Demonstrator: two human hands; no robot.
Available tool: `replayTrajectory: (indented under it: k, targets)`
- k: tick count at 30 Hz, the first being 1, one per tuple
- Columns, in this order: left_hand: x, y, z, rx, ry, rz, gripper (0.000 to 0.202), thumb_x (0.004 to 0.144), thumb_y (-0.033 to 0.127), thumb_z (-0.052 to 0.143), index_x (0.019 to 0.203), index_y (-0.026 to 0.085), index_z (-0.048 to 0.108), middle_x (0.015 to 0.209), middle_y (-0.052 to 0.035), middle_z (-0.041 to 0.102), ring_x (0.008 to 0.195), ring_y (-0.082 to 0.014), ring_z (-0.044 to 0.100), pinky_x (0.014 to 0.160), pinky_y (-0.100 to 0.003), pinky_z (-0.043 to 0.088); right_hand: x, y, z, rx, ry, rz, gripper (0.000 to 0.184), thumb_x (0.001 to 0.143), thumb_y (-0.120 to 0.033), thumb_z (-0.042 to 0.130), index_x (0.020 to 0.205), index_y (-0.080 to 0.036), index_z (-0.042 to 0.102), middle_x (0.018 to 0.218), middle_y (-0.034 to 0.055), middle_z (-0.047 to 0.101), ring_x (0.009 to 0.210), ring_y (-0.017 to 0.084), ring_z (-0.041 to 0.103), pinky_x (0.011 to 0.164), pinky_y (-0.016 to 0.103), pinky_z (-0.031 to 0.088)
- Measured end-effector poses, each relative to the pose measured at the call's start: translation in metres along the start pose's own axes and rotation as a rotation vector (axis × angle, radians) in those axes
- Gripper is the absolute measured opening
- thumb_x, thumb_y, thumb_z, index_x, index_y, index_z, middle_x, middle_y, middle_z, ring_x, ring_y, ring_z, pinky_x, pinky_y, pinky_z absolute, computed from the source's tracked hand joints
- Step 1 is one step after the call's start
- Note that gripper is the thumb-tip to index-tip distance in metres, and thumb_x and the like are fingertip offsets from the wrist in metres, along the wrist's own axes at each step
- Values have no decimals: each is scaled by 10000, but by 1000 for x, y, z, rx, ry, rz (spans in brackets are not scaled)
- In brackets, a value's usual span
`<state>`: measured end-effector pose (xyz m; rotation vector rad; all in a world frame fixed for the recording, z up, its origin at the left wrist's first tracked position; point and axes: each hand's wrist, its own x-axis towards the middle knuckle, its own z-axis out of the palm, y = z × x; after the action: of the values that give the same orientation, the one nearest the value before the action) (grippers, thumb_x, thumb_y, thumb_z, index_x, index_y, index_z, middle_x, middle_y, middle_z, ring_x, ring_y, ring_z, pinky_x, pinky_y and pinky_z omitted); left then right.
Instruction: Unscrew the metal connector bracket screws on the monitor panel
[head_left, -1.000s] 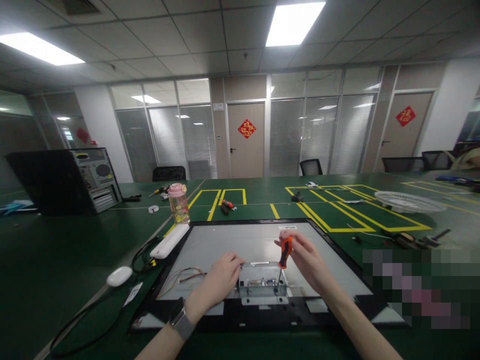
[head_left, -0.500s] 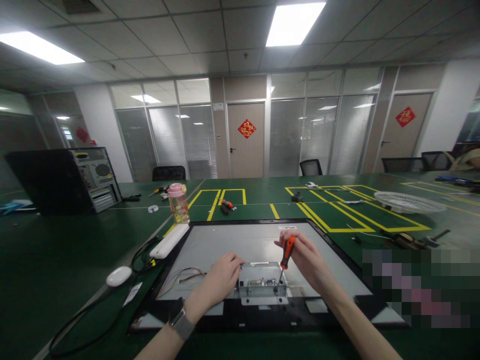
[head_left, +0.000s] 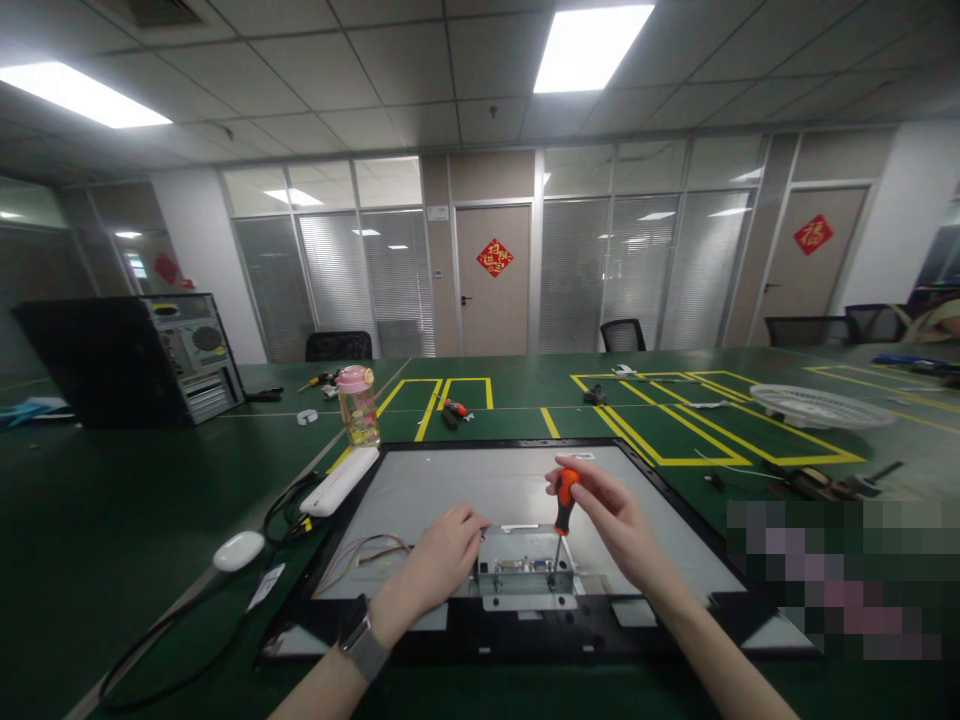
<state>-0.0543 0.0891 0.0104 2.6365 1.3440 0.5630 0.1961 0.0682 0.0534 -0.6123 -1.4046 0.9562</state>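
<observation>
An opened monitor panel (head_left: 465, 478) with a black frame lies back side up in front of me. On its near half sits a metal bracket (head_left: 517, 590) carrying a circuit board with port connectors. My left hand (head_left: 448, 545), a watch on its wrist, is closed at the bracket's left edge; its fingertips are partly hidden. My right hand (head_left: 611, 515) grips an orange-and-black screwdriver (head_left: 565, 505) by the handle. The screwdriver stands almost upright, its tip down at the bracket's right end. Thin wires (head_left: 367, 548) lie to the left of my left hand.
Left of the panel are a white power strip (head_left: 341, 483), black cable, a white mouse-like object (head_left: 238, 551) and a pink-lidded bottle (head_left: 358, 405). A computer case (head_left: 90, 360) stands far left. Pliers (head_left: 454, 410), a white oval basket (head_left: 817, 405) and dark tools (head_left: 814, 482) lie farther off.
The screwdriver's handle has swung slightly left, so it stands more upright. My right hand has shifted left with it and its fingers have changed position. My left hand stays put.
</observation>
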Motion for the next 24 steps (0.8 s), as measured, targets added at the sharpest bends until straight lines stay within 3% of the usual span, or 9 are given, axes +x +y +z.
replayTrajectory:
  k: [3, 5, 9, 12, 16, 19, 21, 24]
  targets:
    - [0, 0, 0, 6, -5, -1, 287, 962, 129, 371, 1120, 201, 599, 1046, -57, 566, 989, -181, 524, 892, -288, 423, 0, 1, 0, -165, 104, -112, 180, 733, -345, 766, 875, -251, 707, 821, 30, 641, 756, 200, 609, 715, 324, 515]
    - [0, 0, 0, 9, -7, -3, 284, 963, 130, 369, 1109, 197, 604, 1044, -59, 567, 986, -183, 525, 888, -291, 425, -1, 1, 0, -272, 150, -192, 161, 723, -353, 768, 825, -243, 709, 810, 31, 618, 758, 206, 589, 726, 331, 508]
    - [0, -1, 1, 4, -4, 0, 288, 968, 135, 360, 1115, 193, 601, 1048, -61, 565, 993, -183, 520, 902, -301, 420, -4, -2, 1, -229, 79, -162, 283, 881, -434, 573, 1038, -249, 718, 1011, 84, 692, 921, 260, 647, 885, 423, 481]
    - [0, -1, 1, -2, -17, -10, 291, 968, 139, 358, 1110, 197, 605, 1051, -59, 565, 999, -184, 516, 908, -306, 418, -4, -2, 2, -123, 66, -75, 313, 896, -427, 559, 1125, -252, 681, 1019, 86, 725, 880, 260, 689, 850, 438, 514]
    - [0, 0, 0, -11, -11, -8, 286, 967, 140, 359, 1101, 197, 605, 1061, -60, 564, 998, -185, 514, 908, -306, 413, 0, 6, 1, -198, 198, -77, 310, 818, -421, 664, 1069, -241, 696, 905, 68, 726, 806, 241, 674, 771, 401, 534]
    - [0, -1, 1, 1, -7, -7, 285, 967, 136, 355, 1087, 194, 607, 1051, -60, 562, 984, -183, 515, 896, -301, 414, 2, 9, 0, -319, 272, -161, 238, 747, -407, 732, 916, -239, 732, 819, 42, 670, 789, 225, 622, 748, 355, 508]
    - [1, -1, 1, 9, -14, -9, 283, 965, 134, 357, 1083, 194, 606, 1046, -59, 560, 981, -182, 515, 894, -300, 413, 2, 8, -1, -357, 277, -172, 238, 793, -433, 675, 921, -242, 737, 839, 45, 664, 815, 230, 611, 772, 357, 494]
    - [1, 0, 1, 13, -21, -17, 282, 959, 132, 364, 1099, 193, 601, 1048, -62, 560, 989, -186, 512, 900, -303, 413, 1, 5, -2, -271, 224, -115, 314, 886, -451, 536, 1029, -242, 723, 1025, 71, 698, 910, 257, 640, 868, 399, 469]
